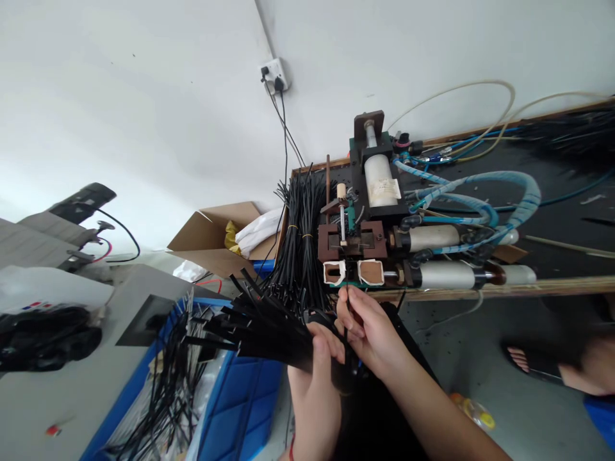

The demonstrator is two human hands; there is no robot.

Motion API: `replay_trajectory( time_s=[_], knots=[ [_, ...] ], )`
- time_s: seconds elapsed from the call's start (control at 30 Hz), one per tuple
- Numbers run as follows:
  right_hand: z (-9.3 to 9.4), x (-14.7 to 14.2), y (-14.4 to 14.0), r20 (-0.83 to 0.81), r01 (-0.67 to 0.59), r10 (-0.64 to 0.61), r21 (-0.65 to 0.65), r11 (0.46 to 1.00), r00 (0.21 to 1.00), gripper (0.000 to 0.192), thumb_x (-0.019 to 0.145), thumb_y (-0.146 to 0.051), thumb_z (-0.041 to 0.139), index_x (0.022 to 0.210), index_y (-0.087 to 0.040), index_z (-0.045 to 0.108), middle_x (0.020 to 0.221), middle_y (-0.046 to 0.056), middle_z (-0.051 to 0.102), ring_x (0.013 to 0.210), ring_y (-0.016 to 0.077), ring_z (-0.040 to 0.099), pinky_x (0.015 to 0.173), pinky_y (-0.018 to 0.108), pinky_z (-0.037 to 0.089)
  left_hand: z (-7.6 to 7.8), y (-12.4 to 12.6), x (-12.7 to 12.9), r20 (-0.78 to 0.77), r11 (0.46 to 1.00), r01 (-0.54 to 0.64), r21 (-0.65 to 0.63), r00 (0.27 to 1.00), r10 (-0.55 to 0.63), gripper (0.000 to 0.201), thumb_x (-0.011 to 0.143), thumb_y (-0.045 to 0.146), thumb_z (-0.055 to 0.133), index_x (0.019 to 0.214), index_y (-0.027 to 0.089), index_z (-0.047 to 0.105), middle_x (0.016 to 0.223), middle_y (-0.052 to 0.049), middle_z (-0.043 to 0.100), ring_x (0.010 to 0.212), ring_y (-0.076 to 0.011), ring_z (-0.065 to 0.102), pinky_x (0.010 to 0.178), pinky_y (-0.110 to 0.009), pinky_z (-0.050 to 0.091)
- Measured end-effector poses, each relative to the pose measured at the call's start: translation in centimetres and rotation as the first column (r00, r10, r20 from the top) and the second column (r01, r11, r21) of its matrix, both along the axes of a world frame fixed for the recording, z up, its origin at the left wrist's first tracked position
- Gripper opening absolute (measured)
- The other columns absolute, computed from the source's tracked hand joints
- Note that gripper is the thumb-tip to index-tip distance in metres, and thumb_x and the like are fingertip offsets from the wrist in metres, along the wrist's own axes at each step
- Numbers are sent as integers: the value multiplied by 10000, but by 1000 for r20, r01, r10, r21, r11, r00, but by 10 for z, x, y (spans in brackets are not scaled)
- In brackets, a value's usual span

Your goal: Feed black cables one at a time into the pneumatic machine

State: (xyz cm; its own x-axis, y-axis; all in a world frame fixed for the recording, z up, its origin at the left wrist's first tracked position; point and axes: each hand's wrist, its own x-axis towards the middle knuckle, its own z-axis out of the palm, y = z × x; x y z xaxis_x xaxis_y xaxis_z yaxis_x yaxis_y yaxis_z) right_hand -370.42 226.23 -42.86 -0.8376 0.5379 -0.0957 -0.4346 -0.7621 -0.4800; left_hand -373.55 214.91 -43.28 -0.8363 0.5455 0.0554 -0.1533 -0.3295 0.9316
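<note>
My left hand (319, 365) is wrapped round a thick bundle of black strips (269, 330), whose loose ends fan out to the left. Close beside it, my right hand (362, 323) pinches a single thin black strip (346, 301) between thumb and fingers. The strip's upper end reaches the gap between two white-edged brown blocks at the front of a pneumatic press (353, 243). Whether the tip touches the blocks, I cannot tell. The lower part of the bundle blends into dark clothing.
Tied black strip bundles (302, 237) lie left of the press. Air cylinders (451, 275) and blue hoses (523, 192) extend to its right. A cardboard box (196, 240) and a blue crate (240, 403) stand at left. Another person's sandalled foot (533, 362) is at right.
</note>
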Motion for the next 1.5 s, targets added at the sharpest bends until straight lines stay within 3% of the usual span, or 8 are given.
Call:
replay_trajectory(
  time_s=[0.73,0.87,0.97,1.07,1.13,1.2,1.4,1.5],
  knots=[
    [-1,0,-1,89,35,-38,33,999,995,367,851,-480,873,868,-180,663,503,-90,491,423,44,193,428,166,267,4,5,2,82,1000,-23,19,996,21,321,1036,459,684,861,195,629,660,33,567,599,-122,546,636,-248,469],
    [-3,6,-6,207,31,-64,158,987,976,403,884,-571,810,845,-187,694,498,-64,512,419,72,316,420,192,279,0,2,6,107,999,39,-34,994,-35,402,1027,523,672,821,178,659,579,27,586,501,-106,532,530,-219,435],
    [-11,11,-7,332,-82,-70,423,903,941,359,902,-524,781,787,-187,735,556,-23,564,490,114,443,458,219,321,-8,-5,9,71,981,146,-131,988,-138,533,1054,547,608,708,146,667,570,-18,617,449,-85,490,459,-208,347],
    [-22,12,-2,386,-118,-240,706,698,891,170,803,-300,840,699,-204,746,652,-12,578,592,136,478,539,245,362,-10,-9,12,44,964,190,-185,982,-185,555,1056,559,595,730,126,715,612,-59,678,428,-83,500,449,-216,328],
    [-28,12,-1,366,-103,-342,799,593,865,83,746,-191,844,729,-229,773,708,-20,554,609,138,455,550,254,351,-8,-10,13,57,961,195,-198,981,-187,528,1034,566,630,763,123,730,638,-67,702,416,-85,505,439,-219,322],
    [-29,14,-1,305,-52,-373,829,557,876,68,793,-186,816,794,-252,796,771,-8,572,641,151,483,572,269,371,-5,-9,12,79,959,199,-201,979,-186,504,1003,565,679,759,126,720,623,-60,694,409,-84,496,431,-218,305],
    [-12,29,-9,159,132,-335,703,699,929,225,1015,-382,654,964,-263,838,810,40,647,663,185,560,614,317,438,-1,-8,8,119,954,185,-236,980,-161,476,948,519,764,680,136,674,544,-26,629,395,-79,467,408,-205,262],
    [-1,34,-13,117,172,-360,718,675,925,232,976,-438,729,902,-249,841,786,46,613,672,201,571,593,326,459,-5,-7,7,135,946,171,-275,981,-138,479,881,523,832,643,146,659,498,-1,578,383,-86,462,395,-205,269]
  ],
)
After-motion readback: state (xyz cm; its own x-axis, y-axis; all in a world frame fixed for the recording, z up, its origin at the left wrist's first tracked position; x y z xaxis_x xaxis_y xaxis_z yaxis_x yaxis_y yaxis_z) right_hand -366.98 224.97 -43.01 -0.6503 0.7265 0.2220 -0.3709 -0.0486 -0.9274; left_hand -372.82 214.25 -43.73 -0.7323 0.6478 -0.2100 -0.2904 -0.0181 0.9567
